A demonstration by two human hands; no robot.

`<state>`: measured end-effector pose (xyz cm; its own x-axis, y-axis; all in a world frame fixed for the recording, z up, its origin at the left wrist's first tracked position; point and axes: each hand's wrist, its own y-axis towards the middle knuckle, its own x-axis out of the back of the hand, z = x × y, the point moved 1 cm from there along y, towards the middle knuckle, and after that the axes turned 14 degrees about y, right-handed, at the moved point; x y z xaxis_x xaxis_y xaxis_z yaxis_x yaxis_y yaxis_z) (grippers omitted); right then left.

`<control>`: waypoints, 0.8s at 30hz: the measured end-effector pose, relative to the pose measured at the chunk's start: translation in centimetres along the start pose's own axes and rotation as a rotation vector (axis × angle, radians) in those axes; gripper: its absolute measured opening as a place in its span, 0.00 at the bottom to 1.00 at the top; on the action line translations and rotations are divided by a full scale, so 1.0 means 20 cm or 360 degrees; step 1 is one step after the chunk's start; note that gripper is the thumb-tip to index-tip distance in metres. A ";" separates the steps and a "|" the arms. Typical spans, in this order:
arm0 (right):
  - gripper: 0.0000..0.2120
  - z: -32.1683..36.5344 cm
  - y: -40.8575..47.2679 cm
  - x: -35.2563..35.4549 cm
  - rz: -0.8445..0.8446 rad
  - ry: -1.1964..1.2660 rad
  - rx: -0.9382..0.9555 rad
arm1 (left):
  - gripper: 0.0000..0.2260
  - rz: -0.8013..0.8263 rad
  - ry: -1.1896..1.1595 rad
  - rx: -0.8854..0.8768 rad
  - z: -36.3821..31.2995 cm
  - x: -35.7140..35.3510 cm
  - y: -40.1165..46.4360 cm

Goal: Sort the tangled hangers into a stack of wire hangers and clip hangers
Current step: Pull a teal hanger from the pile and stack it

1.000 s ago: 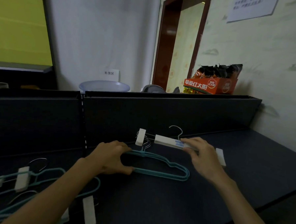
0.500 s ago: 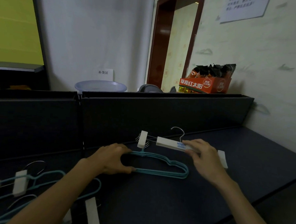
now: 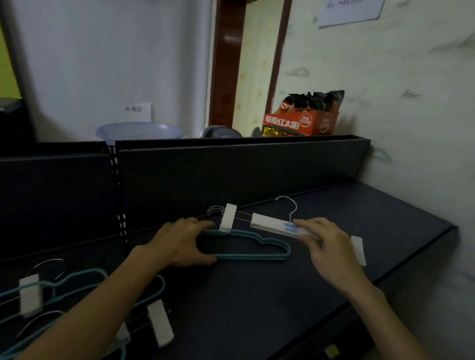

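**Squaring the two sorted stacks**

The left hand [image 3: 182,243] grips the near end of the teal coated wire hangers [image 3: 250,246], thumb under the lower bar and fingers curled over the upper one. The right hand [image 3: 326,243] pinches the white plastic bar of the clip hangers [image 3: 272,225], fingers on top and thumb at the front edge. The hands are apart, each closed on its own stack.

Both stacks lie flat on the dark worktop [image 3: 279,306]. The clip stack sits just behind the wire stack, one white clip [image 3: 228,218] touching or overlapping the teal outline. The metal hook [image 3: 288,207] of the clip hangers rises toward the dark back panel [image 3: 231,179].

Procedure, as judged from this layout:
- Hold each stack low and slide it; lifting risks fanning the layers.
- Draw the clip stack back or rightward until the clip is free of the teal wire.
- Align hooks in one direction.

A tangled pile of teal and clip hangers [image 3: 59,302] remains at the near left, well apart, so sorting appears unfinished. The main risk is a clip snagging a wire loop.
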<state>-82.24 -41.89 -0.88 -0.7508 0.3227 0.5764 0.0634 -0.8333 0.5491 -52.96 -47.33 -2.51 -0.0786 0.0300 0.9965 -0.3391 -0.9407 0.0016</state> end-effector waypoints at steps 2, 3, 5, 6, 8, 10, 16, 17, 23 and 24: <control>0.15 -0.01 -0.06 0.04 -0.0067 -0.0059 -0.0005 | 0.39 -0.0118 0.0073 -0.0020 -0.06 0.00 0.02; 0.15 -0.02 -0.09 0.07 -0.0103 -0.0077 -0.0016 | 0.39 -0.0179 0.0086 -0.0032 -0.10 0.00 0.02; 0.15 -0.04 -0.15 0.14 -0.0177 -0.0116 -0.0037 | 0.37 -0.0277 0.0087 -0.0074 -0.19 0.01 0.04; 0.15 -0.05 -0.18 0.18 -0.0205 -0.0137 -0.0050 | 0.36 -0.0317 0.0074 -0.0104 -0.25 0.01 0.04; 0.16 -0.09 -0.24 0.27 -0.0251 -0.0171 -0.0078 | 0.33 -0.0386 0.0036 -0.0196 -0.38 0.01 0.06; 0.17 -0.17 -0.31 0.37 -0.0266 -0.0195 -0.0108 | 0.32 -0.0419 0.0024 -0.0276 -0.52 0.02 0.08; 0.17 -0.48 -0.51 0.73 -0.0314 -0.0365 -0.0224 | 0.29 -0.0411 0.0018 -0.0419 -1.01 0.02 0.20; 0.16 -0.54 -0.54 0.81 -0.0319 -0.0388 -0.0238 | 0.28 -0.0407 0.0015 -0.0436 -1.11 0.02 0.22; 0.15 -0.87 -0.66 1.27 -0.0338 -0.0484 -0.0277 | 0.29 -0.0490 -0.0077 -0.0514 -1.71 0.05 0.33; 0.15 -0.93 -0.67 1.34 -0.0340 -0.0488 -0.0290 | 0.30 -0.0508 -0.0084 -0.0516 -1.80 0.05 0.35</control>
<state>-115.35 -30.33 -4.06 -0.5020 0.5926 0.6299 -0.2108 -0.7902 0.5754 -89.12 -41.80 -4.51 0.1226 0.2762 0.9533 -0.6150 -0.7327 0.2914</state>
